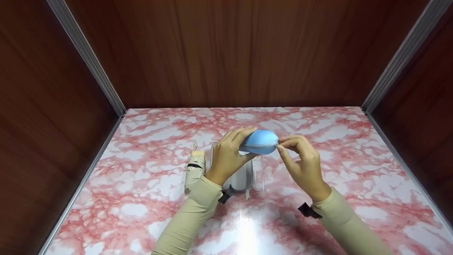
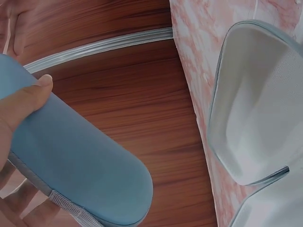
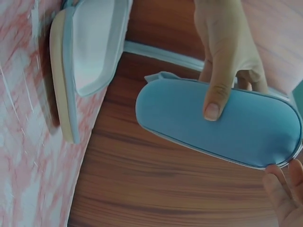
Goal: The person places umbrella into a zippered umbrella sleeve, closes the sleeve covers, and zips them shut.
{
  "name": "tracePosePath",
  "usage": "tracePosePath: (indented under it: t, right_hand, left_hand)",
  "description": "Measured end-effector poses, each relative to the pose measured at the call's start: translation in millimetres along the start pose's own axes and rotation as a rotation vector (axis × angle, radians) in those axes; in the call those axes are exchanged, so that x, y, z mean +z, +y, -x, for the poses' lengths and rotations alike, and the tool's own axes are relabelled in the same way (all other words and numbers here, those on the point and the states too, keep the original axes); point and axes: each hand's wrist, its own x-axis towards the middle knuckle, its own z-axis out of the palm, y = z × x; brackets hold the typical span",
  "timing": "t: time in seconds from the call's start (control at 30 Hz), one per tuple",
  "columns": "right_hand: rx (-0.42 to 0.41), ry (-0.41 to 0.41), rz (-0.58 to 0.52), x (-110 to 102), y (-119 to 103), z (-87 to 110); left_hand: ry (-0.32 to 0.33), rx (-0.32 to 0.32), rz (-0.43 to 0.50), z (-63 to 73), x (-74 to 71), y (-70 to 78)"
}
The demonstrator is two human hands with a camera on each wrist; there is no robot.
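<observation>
A blue zip-up glasses case [image 1: 262, 137] is held up above the table, closed along most of its visible seam. My left hand [image 1: 229, 153] grips it from the left, the thumb across one face and the fingers on the other. At the right end, the thumb and forefinger of my right hand [image 1: 305, 165] pinch the zipper pull, which the fingertips mostly hide. In the left wrist view, a fabric loop [image 2: 75, 208] shows on the edge of the case. The right wrist view shows the case's smooth blue face [image 3: 175, 116] with the left thumb pressed on it.
Below my left hand a second case [image 1: 243, 177] lies open on the marbled red-and-white table [image 1: 354, 170], its pale lining facing up. Left of it lies a folded beige umbrella [image 1: 194, 173] with a black band. Brown wood-look walls [image 1: 226, 53] enclose the back and sides.
</observation>
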Motion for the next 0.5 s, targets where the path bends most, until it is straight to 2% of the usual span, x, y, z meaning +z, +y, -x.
tracePosePath:
  t: [0.3, 0.5]
  right_hand:
    - [0.045, 0.014, -0.054, -0.3, -4.5, -1.7]
    - [0.109, -0.019, -0.105, -3.3, -6.6, -3.6]
  left_hand:
    - [-0.016, -0.008, 0.07, -0.3, -1.5, -0.5]
    - [-0.02, -0.008, 0.104, -0.9, -1.8, -1.8]
